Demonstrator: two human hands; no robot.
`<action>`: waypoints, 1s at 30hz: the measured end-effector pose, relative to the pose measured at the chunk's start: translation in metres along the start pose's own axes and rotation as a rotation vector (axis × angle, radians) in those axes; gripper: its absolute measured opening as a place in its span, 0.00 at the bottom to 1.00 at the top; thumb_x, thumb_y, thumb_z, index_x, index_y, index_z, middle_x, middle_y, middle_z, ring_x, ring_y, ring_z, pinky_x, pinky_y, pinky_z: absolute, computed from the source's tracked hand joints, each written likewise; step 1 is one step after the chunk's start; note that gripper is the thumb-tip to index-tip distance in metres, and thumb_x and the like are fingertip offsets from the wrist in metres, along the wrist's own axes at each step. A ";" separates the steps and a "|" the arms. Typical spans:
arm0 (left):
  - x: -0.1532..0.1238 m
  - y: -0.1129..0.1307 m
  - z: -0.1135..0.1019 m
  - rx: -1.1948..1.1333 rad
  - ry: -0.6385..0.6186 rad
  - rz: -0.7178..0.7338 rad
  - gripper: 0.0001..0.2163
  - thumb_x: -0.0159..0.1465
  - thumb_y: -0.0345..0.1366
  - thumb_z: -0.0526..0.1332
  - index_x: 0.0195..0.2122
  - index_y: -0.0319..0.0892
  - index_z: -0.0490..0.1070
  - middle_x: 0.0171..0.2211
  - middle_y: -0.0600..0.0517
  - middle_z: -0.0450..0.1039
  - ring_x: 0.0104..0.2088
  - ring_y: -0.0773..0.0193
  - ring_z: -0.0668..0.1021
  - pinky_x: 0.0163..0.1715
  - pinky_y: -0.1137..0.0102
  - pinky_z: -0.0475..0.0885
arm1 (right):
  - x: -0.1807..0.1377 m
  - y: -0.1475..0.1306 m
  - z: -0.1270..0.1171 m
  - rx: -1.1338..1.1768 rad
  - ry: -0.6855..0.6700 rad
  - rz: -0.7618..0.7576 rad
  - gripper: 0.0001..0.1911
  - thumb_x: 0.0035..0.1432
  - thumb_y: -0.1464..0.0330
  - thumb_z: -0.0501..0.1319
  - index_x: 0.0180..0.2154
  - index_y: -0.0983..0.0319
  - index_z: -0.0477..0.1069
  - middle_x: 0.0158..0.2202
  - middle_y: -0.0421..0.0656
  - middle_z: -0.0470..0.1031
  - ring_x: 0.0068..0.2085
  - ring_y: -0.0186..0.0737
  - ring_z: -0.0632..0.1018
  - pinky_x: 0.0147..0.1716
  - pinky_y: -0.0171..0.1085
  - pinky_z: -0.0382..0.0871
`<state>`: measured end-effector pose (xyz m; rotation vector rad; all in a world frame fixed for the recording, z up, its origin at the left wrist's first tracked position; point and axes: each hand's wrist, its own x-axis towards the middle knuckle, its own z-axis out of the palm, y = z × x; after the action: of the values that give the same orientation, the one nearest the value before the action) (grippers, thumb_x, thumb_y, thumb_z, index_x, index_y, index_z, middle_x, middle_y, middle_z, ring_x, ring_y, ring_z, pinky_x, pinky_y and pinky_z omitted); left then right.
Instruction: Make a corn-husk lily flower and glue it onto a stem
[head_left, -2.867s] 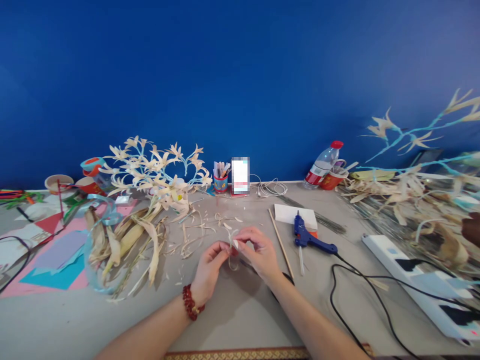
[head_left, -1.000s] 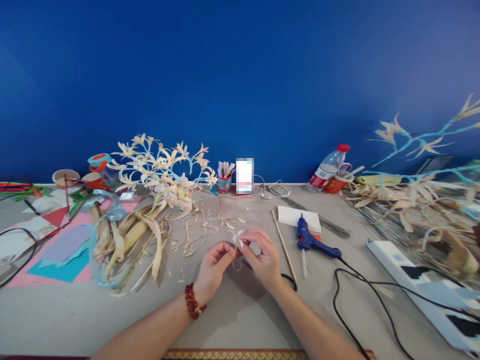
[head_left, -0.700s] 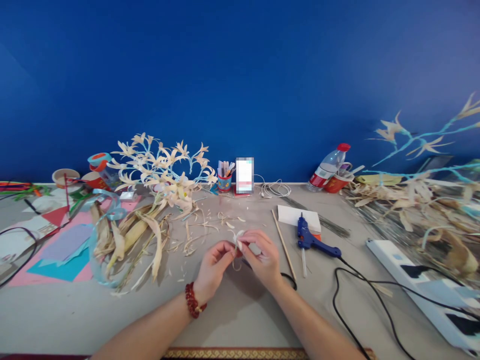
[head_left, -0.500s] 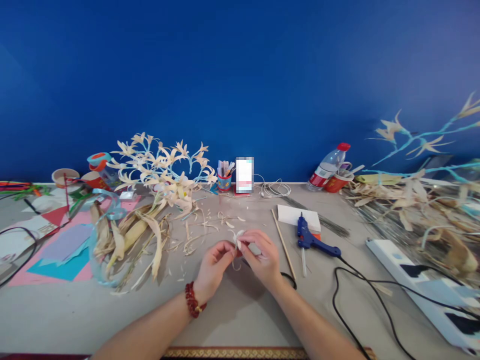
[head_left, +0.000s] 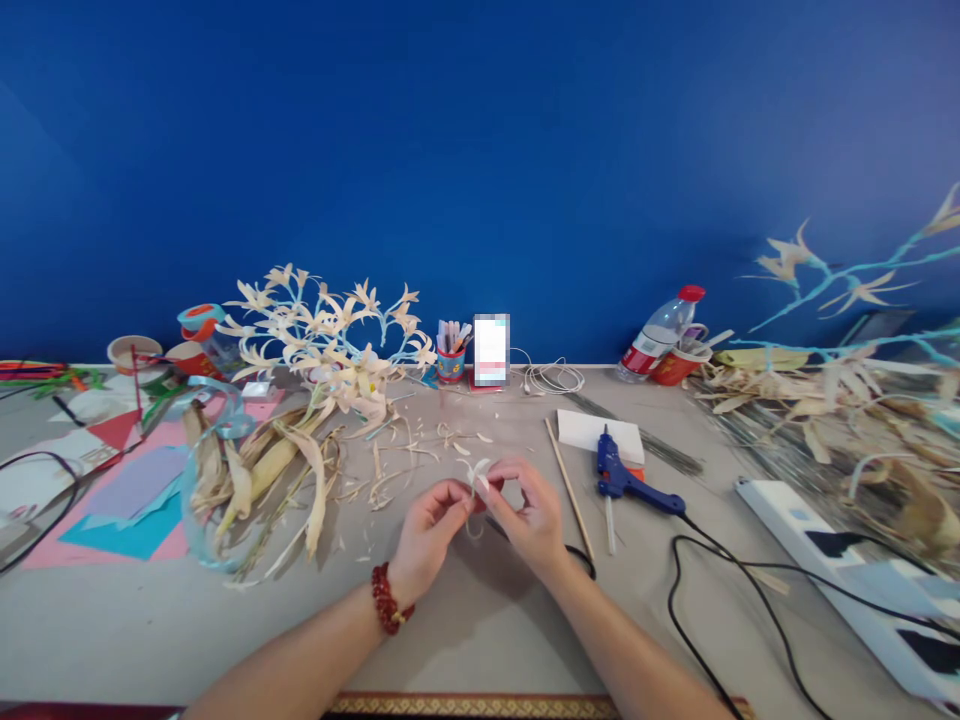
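A small husk flower (head_left: 475,472) is pinched between both hands above the middle of the desk (head_left: 465,620). The left hand (head_left: 427,528) and right hand (head_left: 529,510) are each closed on it at the fingertips. Its long axis is held roughly upright, petals pointed up, with a thin strip hung below.

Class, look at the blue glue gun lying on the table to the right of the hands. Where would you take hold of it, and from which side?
Take the glue gun by its handle, the stout part nearest the white paper pad, coming from above. It lies flat on the table, so the top is free. Keep off the end where the black cord leaves it.
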<state>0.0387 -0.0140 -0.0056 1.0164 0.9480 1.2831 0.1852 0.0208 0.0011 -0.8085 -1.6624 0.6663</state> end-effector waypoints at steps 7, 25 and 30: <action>0.000 0.001 -0.002 0.144 -0.005 0.098 0.08 0.61 0.38 0.61 0.28 0.40 0.70 0.30 0.50 0.72 0.32 0.64 0.71 0.34 0.71 0.65 | 0.002 -0.001 0.000 -0.028 -0.020 0.000 0.03 0.58 0.71 0.61 0.32 0.58 0.70 0.29 0.41 0.72 0.32 0.39 0.74 0.35 0.39 0.69; 0.000 0.004 -0.001 0.266 -0.020 0.199 0.08 0.62 0.37 0.58 0.29 0.41 0.71 0.31 0.49 0.73 0.34 0.62 0.72 0.37 0.69 0.66 | 0.002 -0.004 -0.001 0.060 -0.087 0.097 0.05 0.59 0.68 0.59 0.30 0.60 0.69 0.28 0.40 0.72 0.30 0.38 0.72 0.34 0.37 0.67; 0.002 0.005 -0.001 0.279 0.000 0.219 0.07 0.61 0.38 0.60 0.30 0.41 0.74 0.31 0.49 0.73 0.34 0.60 0.73 0.39 0.68 0.67 | 0.001 -0.004 -0.003 0.037 -0.081 0.048 0.04 0.58 0.68 0.60 0.31 0.59 0.68 0.28 0.41 0.71 0.30 0.38 0.72 0.33 0.37 0.68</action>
<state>0.0362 -0.0120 -0.0009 1.3672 1.0575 1.3541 0.1871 0.0192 0.0059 -0.8062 -1.7027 0.7701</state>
